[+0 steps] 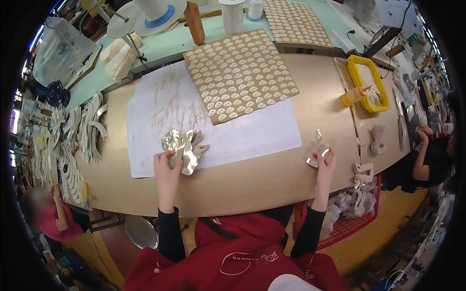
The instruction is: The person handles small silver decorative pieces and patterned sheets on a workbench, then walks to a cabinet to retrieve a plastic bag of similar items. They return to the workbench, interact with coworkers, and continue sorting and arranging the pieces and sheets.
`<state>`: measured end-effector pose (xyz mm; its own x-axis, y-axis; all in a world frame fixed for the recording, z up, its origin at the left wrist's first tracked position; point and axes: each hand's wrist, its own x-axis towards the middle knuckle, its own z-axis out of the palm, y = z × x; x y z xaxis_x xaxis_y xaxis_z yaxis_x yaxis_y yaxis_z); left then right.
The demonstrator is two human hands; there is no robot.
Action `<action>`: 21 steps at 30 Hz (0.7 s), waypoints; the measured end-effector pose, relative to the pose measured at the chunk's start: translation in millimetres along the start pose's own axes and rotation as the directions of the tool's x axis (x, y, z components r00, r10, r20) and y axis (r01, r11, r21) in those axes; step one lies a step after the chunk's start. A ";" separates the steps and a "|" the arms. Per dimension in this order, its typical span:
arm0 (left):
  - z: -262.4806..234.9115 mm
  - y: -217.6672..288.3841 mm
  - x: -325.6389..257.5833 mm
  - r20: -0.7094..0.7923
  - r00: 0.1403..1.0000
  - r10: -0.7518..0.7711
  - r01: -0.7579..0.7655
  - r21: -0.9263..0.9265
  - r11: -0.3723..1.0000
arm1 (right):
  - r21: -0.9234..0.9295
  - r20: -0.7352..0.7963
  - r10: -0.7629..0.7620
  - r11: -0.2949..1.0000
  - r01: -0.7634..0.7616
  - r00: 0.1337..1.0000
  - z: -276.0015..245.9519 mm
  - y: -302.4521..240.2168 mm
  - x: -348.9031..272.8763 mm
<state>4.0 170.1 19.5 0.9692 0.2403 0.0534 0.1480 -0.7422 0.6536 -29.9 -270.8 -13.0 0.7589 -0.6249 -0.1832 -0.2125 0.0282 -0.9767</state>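
Left hand (167, 169) of the person grips a bunch of shiny pieces (183, 148) between thumb and fingers, above the front part of a white paper sheet (153, 104). Right hand (326, 162) pinches a curved shiny piece (312, 149) the same way, over the bare brown table (252, 184), just past the sheet's right-hand corner. The two hands are well apart, and dark sleeves (170, 240) run from both wrists down beside a red apron (208, 247). Dark smudges streak the paper, and a brown board (214, 120) set with rows of small pale pieces lies across its far part. Farther right, a yellow tray (355, 77) contains white bits, with an orange-tipped bottle (353, 97) leaning at its side and a small tied plastic bag (377, 139) nearer the front. Many curved pale strips (60, 145) lie heaped at the table's left end. Beyond the brown table, a green tabletop (167, 39) carries spools (232, 18), a wooden block (194, 23) and a second board of pale pieces (297, 22). Co-workers sit at either side, one in a pink shirt (59, 225), the other in dark clothing (429, 162).
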 end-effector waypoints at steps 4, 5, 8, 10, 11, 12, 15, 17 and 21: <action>-4.2 4.1 4.1 0.005 0.999 -0.051 0.051 -0.038 0.998 | -0.095 0.008 -0.029 0.995 0.030 1.000 -25.3 11.6 -1.0; -5.7 6.3 5.4 -0.003 0.999 -0.050 0.050 -0.024 0.998 | -0.135 -0.026 -0.038 0.990 0.035 0.999 -27.5 10.7 -1.5; -10.4 12.9 7.4 -0.038 0.999 -0.021 0.021 -0.012 1.000 | -0.316 -0.119 -0.247 0.928 0.199 0.962 -25.0 1.8 -4.8; -13.0 16.0 6.7 -0.078 0.996 0.032 -0.033 -0.007 0.999 | -0.353 -0.139 -0.277 0.911 0.213 0.951 -19.3 -7.4 -10.0; -13.7 17.1 6.2 -0.056 0.998 0.012 -0.013 -0.027 1.000 | -0.372 -0.142 -0.324 0.893 0.253 0.935 -14.2 -11.6 -13.2; -14.2 18.0 5.8 -0.044 0.999 0.010 -0.013 -0.051 0.999 | -0.332 -0.096 -0.270 0.916 0.225 0.958 -7.9 -15.5 -16.9; -14.9 19.6 5.4 -0.041 0.999 0.022 -0.025 -0.058 0.998 | -0.265 0.058 -0.256 0.928 0.262 0.965 15.8 -24.6 -29.4; -15.3 20.6 5.4 -0.031 1.000 -0.003 0.001 -0.066 0.998 | -0.267 0.185 -0.315 0.896 0.355 0.931 33.2 -28.7 -41.0; -14.5 22.1 3.4 0.037 0.988 -0.147 0.150 -0.103 0.983 | -0.226 0.368 -0.274 0.901 0.372 0.888 60.5 -36.2 -62.3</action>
<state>7.7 163.6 45.1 0.9434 0.3238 -0.0711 0.2709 -0.6291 0.7286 -32.2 -185.7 27.0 0.9590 -0.2759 0.0643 -0.0483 -0.3828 -0.9226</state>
